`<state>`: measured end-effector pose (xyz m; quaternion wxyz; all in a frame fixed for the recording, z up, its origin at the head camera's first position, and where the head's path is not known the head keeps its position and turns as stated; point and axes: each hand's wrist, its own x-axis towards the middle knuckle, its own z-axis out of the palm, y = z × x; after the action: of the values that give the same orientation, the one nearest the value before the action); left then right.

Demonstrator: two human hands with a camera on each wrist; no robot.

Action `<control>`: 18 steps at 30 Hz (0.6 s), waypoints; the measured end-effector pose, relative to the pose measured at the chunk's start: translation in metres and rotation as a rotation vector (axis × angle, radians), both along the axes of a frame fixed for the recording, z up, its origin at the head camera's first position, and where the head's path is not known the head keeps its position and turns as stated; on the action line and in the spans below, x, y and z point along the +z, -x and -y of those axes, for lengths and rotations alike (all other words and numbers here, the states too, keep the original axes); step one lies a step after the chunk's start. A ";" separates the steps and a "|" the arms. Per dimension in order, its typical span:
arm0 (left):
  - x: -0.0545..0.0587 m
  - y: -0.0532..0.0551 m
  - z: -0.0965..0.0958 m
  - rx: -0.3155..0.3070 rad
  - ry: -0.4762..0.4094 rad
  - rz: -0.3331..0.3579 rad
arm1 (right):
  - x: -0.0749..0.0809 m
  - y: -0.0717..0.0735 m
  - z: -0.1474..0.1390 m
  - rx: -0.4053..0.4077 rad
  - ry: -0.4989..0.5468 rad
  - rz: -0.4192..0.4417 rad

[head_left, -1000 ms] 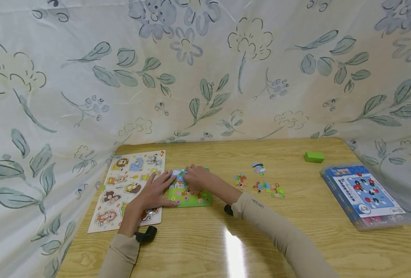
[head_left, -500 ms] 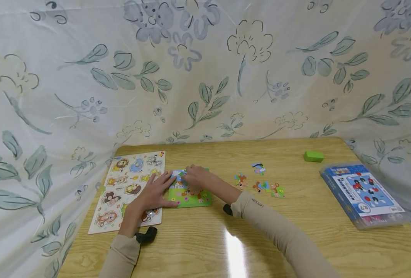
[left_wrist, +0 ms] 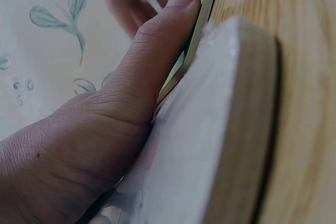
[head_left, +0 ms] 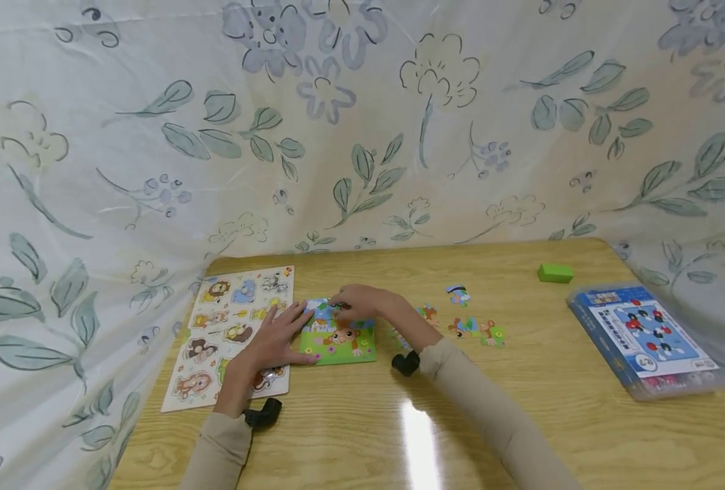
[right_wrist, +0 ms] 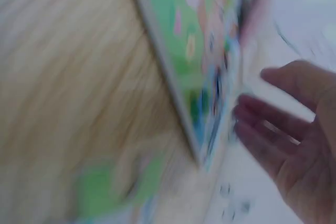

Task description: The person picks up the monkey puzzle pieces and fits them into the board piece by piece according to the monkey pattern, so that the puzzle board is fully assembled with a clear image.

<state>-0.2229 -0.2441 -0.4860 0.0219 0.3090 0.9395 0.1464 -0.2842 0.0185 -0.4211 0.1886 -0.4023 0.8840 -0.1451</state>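
Observation:
A small jigsaw board (head_left: 331, 352) with a monkey on green grass lies on the table, several pieces fitted in it. My left hand (head_left: 273, 340) rests with its fingers spread across the board's left edge, the thumb at the lower left corner. Close up in the left wrist view, that thumb (left_wrist: 157, 40) lies along the board's edge. Over the board's upper part is my right hand (head_left: 365, 301). Its fingers (right_wrist: 268, 135) are loosely bent and apart in the right wrist view, with nothing between them. Loose jigsaw pieces (head_left: 463, 328) lie right of the board.
A larger animal puzzle board (head_left: 178, 364) lies under the left hand's wrist, beside the jigsaw board. Another loose piece (head_left: 458, 295) lies farther back. A green block (head_left: 555, 273) sits at the back right. A blue boxed set (head_left: 650, 333) lies near the right edge. Floral cloth (head_left: 362, 136) hangs behind.
My right hand has lifted off the board's upper part and shifted slightly right, uncovering more of the monkey picture. The left hand stays in place.

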 end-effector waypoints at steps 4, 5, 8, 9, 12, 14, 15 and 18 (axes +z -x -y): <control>-0.001 -0.002 0.001 -0.003 -0.004 0.007 | -0.001 -0.010 -0.058 -0.112 0.212 0.082; 0.000 -0.004 0.000 0.000 0.000 0.005 | -0.002 -0.014 -0.075 -0.153 0.250 0.103; -0.001 -0.008 -0.002 0.014 0.012 -0.005 | -0.006 -0.023 -0.126 -0.258 0.315 0.150; -0.001 -0.010 -0.002 0.020 0.015 -0.008 | -0.007 -0.025 -0.141 -0.291 0.330 0.159; -0.003 -0.014 -0.003 0.026 0.011 -0.024 | -0.013 -0.026 -0.179 -0.359 0.355 0.140; -0.004 -0.017 -0.005 0.026 0.008 -0.041 | -0.018 -0.026 -0.199 -0.398 0.376 0.125; -0.004 -0.018 -0.006 0.029 0.006 -0.043 | -0.020 -0.026 -0.208 -0.415 0.386 0.127; -0.005 -0.023 -0.008 0.050 0.008 -0.031 | -0.027 -0.027 -0.231 -0.436 0.387 0.129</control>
<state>-0.1995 -0.2361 -0.4911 0.0049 0.2877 0.9477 0.1381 -0.2572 0.2491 -0.4486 0.1284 -0.2214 0.8918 -0.3732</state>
